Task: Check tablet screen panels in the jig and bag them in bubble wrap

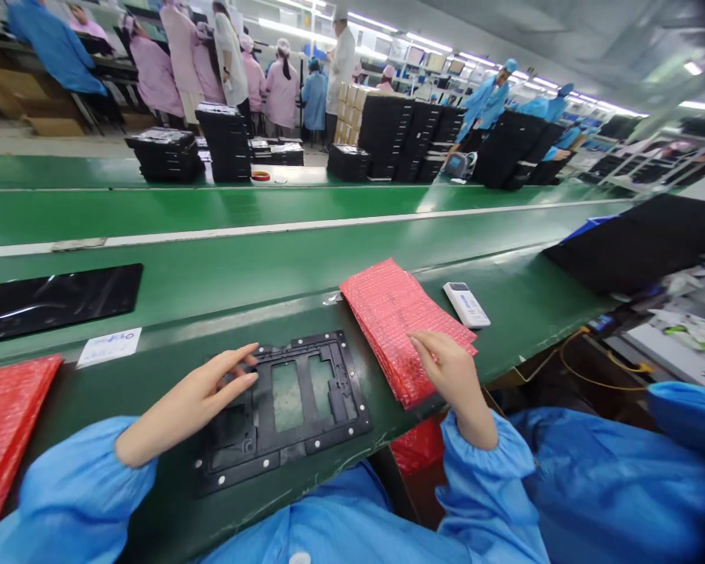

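Note:
A black frame-like fixture (264, 458) with rectangular openings and pale round studs along its border lies on the green bench in front of me. My left hand (208, 388) is over its upper left part, thumb and fingers apart, with nothing held. To the right lies a stack of red bubble-wrap bags (388, 313). My right hand (450, 372) is at the stack's right side, fingers drawn together in a pinch on the top bag. How much of the bag is between the fingertips is hidden.
A black glossy panel (64, 301) and a white paper label (110, 347) lie at left, above more red bubble-wrap bags (12, 423). A small white device (467, 305) sits beyond the stack. Black tray stacks (223, 145) stand across the green line. A blue-sleeved person (611, 462) is close at right.

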The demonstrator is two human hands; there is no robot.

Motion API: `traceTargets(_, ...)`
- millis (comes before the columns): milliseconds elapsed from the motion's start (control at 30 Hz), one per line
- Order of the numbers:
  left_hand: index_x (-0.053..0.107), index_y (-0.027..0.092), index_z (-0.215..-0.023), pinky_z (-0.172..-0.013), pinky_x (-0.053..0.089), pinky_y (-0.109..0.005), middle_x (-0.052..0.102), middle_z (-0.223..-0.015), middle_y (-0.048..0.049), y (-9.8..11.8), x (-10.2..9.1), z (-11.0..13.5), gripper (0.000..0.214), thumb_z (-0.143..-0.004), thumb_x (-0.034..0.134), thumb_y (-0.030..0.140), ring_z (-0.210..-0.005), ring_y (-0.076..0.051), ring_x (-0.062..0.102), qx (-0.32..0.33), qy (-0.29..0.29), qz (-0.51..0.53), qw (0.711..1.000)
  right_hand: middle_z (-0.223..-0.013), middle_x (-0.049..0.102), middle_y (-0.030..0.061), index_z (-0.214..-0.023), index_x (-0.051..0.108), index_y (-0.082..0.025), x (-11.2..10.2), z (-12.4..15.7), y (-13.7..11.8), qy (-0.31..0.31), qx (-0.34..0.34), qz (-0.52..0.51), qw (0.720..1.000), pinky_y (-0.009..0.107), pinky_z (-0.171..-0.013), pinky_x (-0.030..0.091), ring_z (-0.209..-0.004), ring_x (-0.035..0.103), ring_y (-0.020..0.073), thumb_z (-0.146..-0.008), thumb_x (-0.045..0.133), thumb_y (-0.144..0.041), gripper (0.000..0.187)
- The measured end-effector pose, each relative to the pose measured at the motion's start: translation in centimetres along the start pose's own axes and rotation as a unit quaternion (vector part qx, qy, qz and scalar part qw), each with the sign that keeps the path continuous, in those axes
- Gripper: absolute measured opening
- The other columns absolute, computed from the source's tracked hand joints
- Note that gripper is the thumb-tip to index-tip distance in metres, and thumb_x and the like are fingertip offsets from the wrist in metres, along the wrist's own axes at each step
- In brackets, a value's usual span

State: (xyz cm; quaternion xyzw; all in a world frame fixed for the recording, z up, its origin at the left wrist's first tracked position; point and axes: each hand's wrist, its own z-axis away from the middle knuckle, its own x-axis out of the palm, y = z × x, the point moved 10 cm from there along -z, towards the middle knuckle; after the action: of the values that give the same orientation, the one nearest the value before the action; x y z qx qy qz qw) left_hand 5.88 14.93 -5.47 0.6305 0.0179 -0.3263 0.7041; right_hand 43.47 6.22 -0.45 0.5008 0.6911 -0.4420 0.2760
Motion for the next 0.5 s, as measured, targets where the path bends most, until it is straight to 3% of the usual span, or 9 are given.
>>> traceTargets(67,0.059,0.031,-0.13,-0.083,0.052,-0.029,0.066,-0.123,-0.0053,2.7,3.3,-2.1,0.059,-0.074,0.074,0.04,-0.106,-0.025,0.063,-0.026,-0.086,0.125,0.988,-0.116,0.069,0.0097,-0.106,0.072,-0.022,0.3,-1.6,2.8,-0.012,0.015,0.051,0.999,0.041,-0.099,0.047,-0.111,0.062,0.0241,-0.097,0.042,-0.031,0.033)
traceTargets(133,0.05,0.027,-0.137,-0.086,0.053,-0.035,0.062,-0.131,-0.0106,4.7,7.9,-4.2,0.062,-0.079,0.071,0.038,-0.108,-0.026,0.064,-0.07,-0.175,0.24,0.952,-0.135,0.058,0.013,-0.103,0.074,-0.019,0.8,-3.2,5.4,-0.016,0.033,0.08,0.996,0.046,-0.108,0.038,-0.128,0.049,0.0292,-0.095,0.046,-0.033,0.032)
traceTargets(167,0.048,0.023,-0.138,-0.088,0.053,-0.038,0.06,-0.134,-0.0141,5.4,10.2,-5.3,0.062,-0.082,0.069,0.039,-0.109,-0.026,0.064,-0.096,-0.204,0.283,0.932,-0.144,0.048,0.0145,-0.109,0.072,-0.018,1.3,-3.8,6.7,-0.033,0.054,0.101,0.993,0.05,-0.111,0.032,-0.136,0.04,0.0336,-0.092,0.053,-0.039,0.033)
traceTargets(233,0.053,0.015,-0.131,-0.094,0.05,-0.042,0.054,-0.139,-0.0207,5.7,14.3,-7.6,0.056,-0.083,0.068,0.038,-0.114,-0.028,0.062,-0.157,-0.214,0.356,0.896,-0.153,0.035,0.0159,-0.129,0.061,-0.018,3.1,-4.4,9.1,-0.101,0.103,0.141,0.98,0.052,-0.112,0.028,-0.142,0.028,0.0378,-0.083,0.063,-0.052,0.057)
traceTargets(300,0.056,0.01,-0.126,-0.099,0.046,-0.044,0.046,-0.145,-0.0242,6.0,17.8,-9.6,0.05,-0.086,0.063,0.039,-0.122,-0.031,0.056,-0.17,-0.217,0.371,0.887,-0.152,0.037,0.0178,-0.139,0.05,-0.017,4.2,-4.4,10.3,-0.149,0.129,0.157,0.968,0.046,-0.109,0.033,-0.138,0.035,0.0364,-0.078,0.063,-0.063,0.078)
traceTargets(367,0.058,0.01,-0.122,-0.105,0.042,-0.042,0.048,-0.144,-0.0217,6.5,20.6,-11.1,0.044,-0.088,0.06,0.039,-0.127,-0.029,0.052,-0.162,-0.221,0.392,0.878,-0.142,0.049,0.0203,-0.137,0.05,-0.013,4.4,-4.2,10.5,-0.15,0.134,0.159,0.967,0.042,-0.104,0.038,-0.128,0.048,0.0339,-0.079,0.056,-0.069,0.081)
traceTargets(500,0.062,0.013,-0.112,-0.104,0.043,-0.037,0.061,-0.132,-0.0174,6.9,23.7,-12.4,0.034,-0.091,0.057,0.038,-0.119,-0.024,0.059,-0.142,-0.217,0.45,0.855,-0.127,0.059,0.0231,-0.124,0.058,-0.009,3.9,-3.8,9.8,-0.128,0.144,0.177,0.965,0.043,-0.097,0.041,-0.116,0.056,0.0352,-0.08,0.05,-0.074,0.079)
